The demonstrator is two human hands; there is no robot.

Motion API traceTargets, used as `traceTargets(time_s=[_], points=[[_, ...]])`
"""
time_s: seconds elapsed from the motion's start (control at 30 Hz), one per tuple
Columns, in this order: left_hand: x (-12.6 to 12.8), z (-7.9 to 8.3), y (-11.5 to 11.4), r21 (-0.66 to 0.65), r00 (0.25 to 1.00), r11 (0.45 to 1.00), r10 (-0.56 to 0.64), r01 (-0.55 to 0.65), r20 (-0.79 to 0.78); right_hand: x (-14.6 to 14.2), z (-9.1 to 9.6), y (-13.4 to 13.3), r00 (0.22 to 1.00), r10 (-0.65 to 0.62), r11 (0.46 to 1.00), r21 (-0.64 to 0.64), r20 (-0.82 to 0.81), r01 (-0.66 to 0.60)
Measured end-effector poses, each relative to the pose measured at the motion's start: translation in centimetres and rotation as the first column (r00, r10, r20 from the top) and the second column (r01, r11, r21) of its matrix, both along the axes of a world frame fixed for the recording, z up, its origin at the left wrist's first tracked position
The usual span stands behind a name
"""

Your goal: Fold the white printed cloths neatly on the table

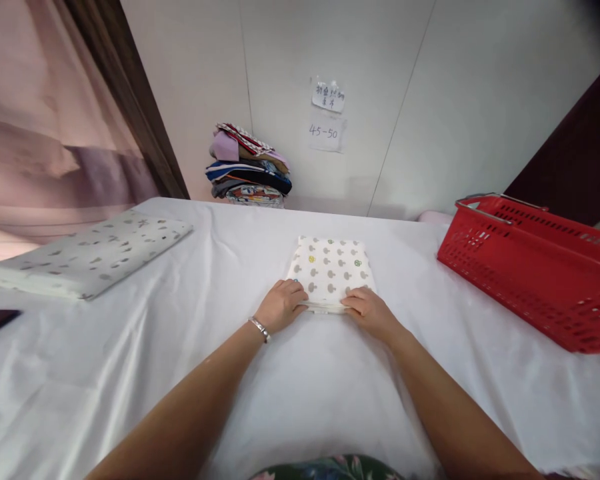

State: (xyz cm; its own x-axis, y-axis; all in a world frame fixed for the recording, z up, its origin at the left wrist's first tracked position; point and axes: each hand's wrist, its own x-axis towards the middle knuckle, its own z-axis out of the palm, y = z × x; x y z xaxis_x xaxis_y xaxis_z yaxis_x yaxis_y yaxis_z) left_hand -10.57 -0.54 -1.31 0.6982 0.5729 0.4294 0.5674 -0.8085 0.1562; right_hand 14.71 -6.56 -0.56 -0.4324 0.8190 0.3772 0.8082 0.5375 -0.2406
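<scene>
Pinching the two near corners of a folded white cloth with grey mushroom-like motifs [331,270], using left fingers [295,290] and right fingers [359,293], both nearly closed. Lying flat on the draped tabletop [410,247], extending away from and between the fingers. Seemingly squaring up a fold at the layered near edge. Probably calling next for keeping both corners level under a light, even grip. Sharing the surface with a red shopping basket [520,293], well right of the fingers.

This was an indoor room, home or workshop unclear.
Handwritten notes [329,98] hung on the wall [290,53], upper centre; a curtain [35,100] draped upper left; a table [220,267] spread below.
</scene>
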Motion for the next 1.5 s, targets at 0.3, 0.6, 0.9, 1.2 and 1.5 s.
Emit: traceTargets(time_s=[0.3, 0.6, 0.9, 1.2, 1.5], points=[[-2.7, 1.5, 0.1, -0.278, 0.989, 0.952, 0.144, -0.127, 0.042, 1.0, 0.9, -0.3, 0.997, -0.068, 0.993, -0.091, 0.026, 0.070], [-2.6, 0.9, 0.2, -0.410, 0.969, 0.898, 0.222, -0.159, 0.109, 0.9, 0.2, -0.1, 0.996, -0.088, 0.991, -0.103, 0.022, 0.089], [-2.0, 0.8, -0.3, -0.322, 0.967, 0.929, 0.229, -0.182, 0.114, 0.8, 0.3, -0.3, 0.994, -0.107, 0.988, -0.109, 0.010, 0.107], [-1.4, 0.5, -0.9, -0.221, 0.951, 0.938, 0.293, -0.267, 0.095, 1.1, 1.7, -0.7, 0.985, -0.157, 0.974, -0.152, 0.076, 0.167], [-2.0, -0.1, -0.8, -0.177, 0.977, 0.972, 0.179, -0.157, 0.117, 2.5, 0.6, -1.5, 0.920, -0.383, 0.891, -0.230, 0.086, 0.392]])
